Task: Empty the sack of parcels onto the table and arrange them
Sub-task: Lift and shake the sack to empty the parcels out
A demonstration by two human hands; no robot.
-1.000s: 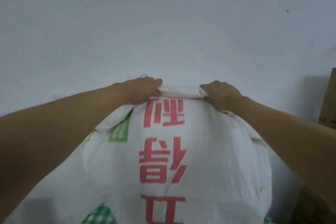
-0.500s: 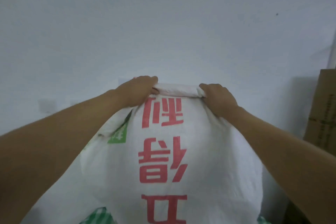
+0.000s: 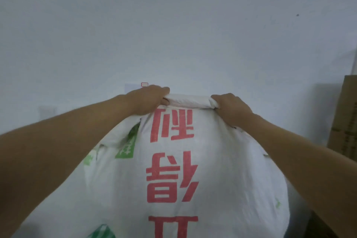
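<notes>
Sack (image 3: 193, 170) x1, 2 hands (image 3: 148, 98) gripping

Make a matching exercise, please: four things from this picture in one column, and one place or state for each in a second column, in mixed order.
1. left hand
2. right hand
3. sack
4. cardboard box

a. stands at the right edge
b. grips the sack's upper left corner
c. white, with red print
d. grips the sack's upper right corner

Pairs: 1-b, 2-d, 3-c, 4-a
</notes>
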